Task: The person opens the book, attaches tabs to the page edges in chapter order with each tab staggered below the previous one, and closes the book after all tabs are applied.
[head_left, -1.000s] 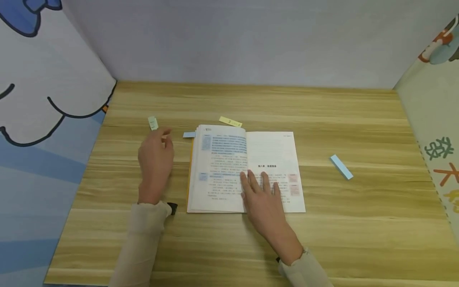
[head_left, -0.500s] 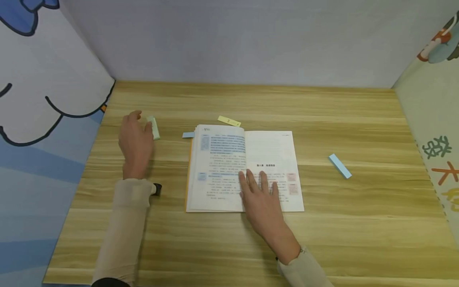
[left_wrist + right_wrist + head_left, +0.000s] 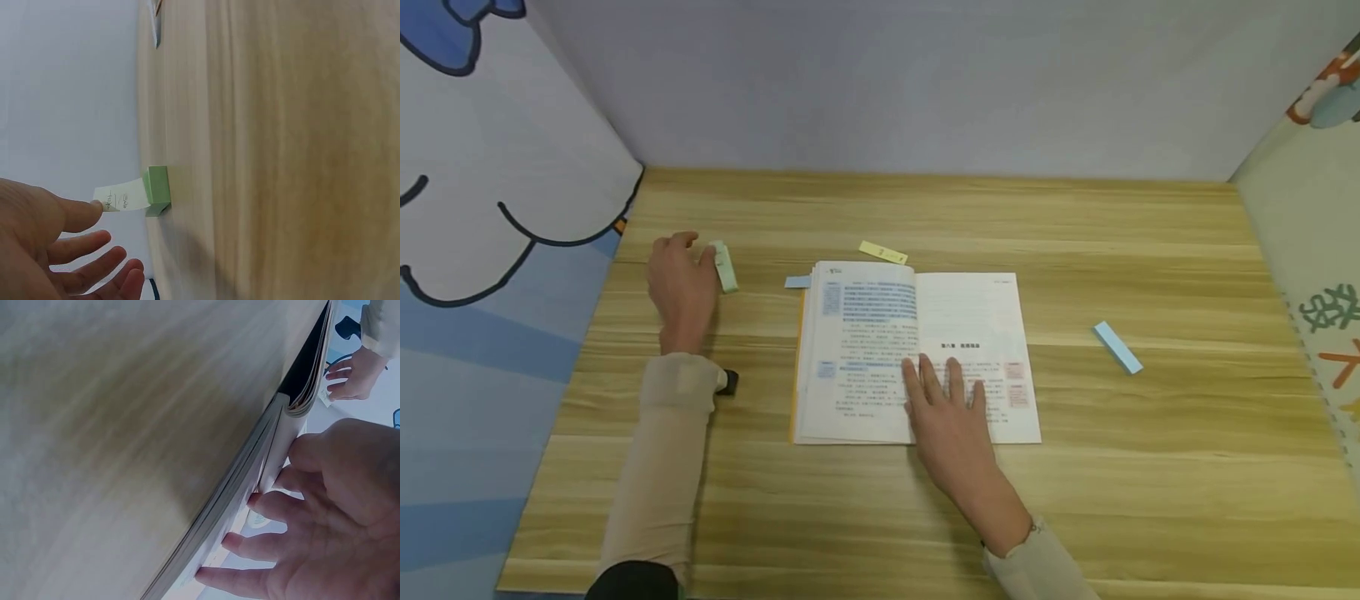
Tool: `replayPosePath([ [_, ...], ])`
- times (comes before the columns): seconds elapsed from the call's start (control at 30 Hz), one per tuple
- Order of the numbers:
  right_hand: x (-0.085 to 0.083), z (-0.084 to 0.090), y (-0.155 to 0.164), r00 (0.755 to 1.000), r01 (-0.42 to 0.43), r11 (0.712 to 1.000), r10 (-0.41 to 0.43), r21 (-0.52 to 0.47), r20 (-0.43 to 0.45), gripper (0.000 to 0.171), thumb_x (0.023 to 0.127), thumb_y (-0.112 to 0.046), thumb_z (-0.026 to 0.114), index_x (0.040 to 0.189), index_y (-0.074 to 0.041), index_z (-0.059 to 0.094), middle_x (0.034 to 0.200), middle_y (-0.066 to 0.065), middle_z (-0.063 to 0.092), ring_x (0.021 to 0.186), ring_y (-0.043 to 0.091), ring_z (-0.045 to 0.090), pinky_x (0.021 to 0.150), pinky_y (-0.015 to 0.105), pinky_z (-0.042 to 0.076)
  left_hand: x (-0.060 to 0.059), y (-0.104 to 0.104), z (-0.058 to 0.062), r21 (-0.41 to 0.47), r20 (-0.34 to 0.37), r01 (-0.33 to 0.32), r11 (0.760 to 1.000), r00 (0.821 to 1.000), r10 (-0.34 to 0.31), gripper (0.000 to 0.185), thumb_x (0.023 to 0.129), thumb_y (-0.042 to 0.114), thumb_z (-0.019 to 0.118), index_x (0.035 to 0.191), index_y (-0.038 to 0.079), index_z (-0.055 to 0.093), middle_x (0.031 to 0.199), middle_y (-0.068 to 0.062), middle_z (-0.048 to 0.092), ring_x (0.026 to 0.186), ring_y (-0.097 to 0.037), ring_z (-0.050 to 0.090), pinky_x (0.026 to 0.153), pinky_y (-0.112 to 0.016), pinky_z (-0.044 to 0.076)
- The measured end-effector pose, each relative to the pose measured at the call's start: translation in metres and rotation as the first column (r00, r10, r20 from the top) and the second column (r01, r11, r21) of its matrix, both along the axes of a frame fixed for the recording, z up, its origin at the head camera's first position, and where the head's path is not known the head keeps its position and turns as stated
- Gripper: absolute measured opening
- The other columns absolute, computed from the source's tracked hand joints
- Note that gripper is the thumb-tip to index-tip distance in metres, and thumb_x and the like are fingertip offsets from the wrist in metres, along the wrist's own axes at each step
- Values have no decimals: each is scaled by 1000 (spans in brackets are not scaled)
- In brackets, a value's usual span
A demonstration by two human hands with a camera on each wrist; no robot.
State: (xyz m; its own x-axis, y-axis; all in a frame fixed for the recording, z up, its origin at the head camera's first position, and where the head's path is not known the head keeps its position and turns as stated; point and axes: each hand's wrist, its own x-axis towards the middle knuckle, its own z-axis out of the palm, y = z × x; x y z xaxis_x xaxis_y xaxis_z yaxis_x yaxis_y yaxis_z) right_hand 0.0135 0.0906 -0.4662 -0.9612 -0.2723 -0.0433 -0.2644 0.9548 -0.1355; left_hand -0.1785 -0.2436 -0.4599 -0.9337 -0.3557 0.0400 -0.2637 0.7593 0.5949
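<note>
My left hand [image 3: 682, 279] is beside a pale green sticky note pad [image 3: 726, 268] at the table's left. In the left wrist view, the pad's top sheet [image 3: 125, 195], with handwriting on it, stands lifted off the green block [image 3: 158, 189]. My thumb tip meets the free end of that sheet, while the other fingers are loosely bent, apart from it. My right hand [image 3: 951, 425] lies flat with spread fingers across the lower middle of an open book [image 3: 966, 308]. From the right wrist, the fingertips rest on the page near the spine.
A blue sticky tab [image 3: 797, 282] sticks out from the book's left edge. Above the book lies a yellow sticky strip [image 3: 883, 252] with writing. To the right is a light blue sticky pad [image 3: 1117, 347]. Printed panels border the wooden table [image 3: 1150, 500] left and right.
My left hand has moved left, round to the far side of the green pad, and its thumb has come to the sheet's end. The right hand stays on the book.
</note>
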Motion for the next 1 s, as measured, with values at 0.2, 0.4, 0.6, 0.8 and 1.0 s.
replayPosePath([
  [0.2,2,0,0,1000,9,1000,-9,-2,-1,54,108,-28,56,158,-12,46,160,15,50,146,49,45,107,74,43,-2,0,-5,6,15,-1,1000,1000,1,54,109,29,55,157,6,44,149,-23,55,135,-46,50,107,-63,45],
  [0.4,2,0,-1,1000,7,1000,-7,-4,-5,54,108,-28,56,158,-12,45,160,15,49,147,49,44,108,74,43,-4,-2,-5,-39,27,5,999,1000,-3,53,109,28,56,155,4,46,152,-23,54,137,-49,46,114,-62,38],
  [0.6,1,0,0,1000,8,1000,-8,9,-20,54,108,-28,56,159,-12,45,160,15,50,146,49,45,108,73,43,-2,1,-6,-37,-49,8,999,999,-9,37,107,23,60,138,5,66,141,-21,65,128,-46,54,115,-61,37],
  [0.8,3,0,-1,1000,5,1000,-5,-5,-24,54,108,-28,57,158,-11,45,160,15,50,146,49,45,107,74,44,3,1,-6,-56,-44,3,998,999,-6,28,106,19,61,129,5,71,132,-22,68,124,-46,57,113,-61,39],
  [1.0,4,0,-2,999,3,1000,-3,-2,-38,54,108,-27,57,158,-11,46,159,15,51,145,50,46,106,75,44,5,-3,-8,-64,-26,20,998,999,-21,39,107,22,61,141,4,63,140,-22,64,131,-46,55,116,-61,38],
])
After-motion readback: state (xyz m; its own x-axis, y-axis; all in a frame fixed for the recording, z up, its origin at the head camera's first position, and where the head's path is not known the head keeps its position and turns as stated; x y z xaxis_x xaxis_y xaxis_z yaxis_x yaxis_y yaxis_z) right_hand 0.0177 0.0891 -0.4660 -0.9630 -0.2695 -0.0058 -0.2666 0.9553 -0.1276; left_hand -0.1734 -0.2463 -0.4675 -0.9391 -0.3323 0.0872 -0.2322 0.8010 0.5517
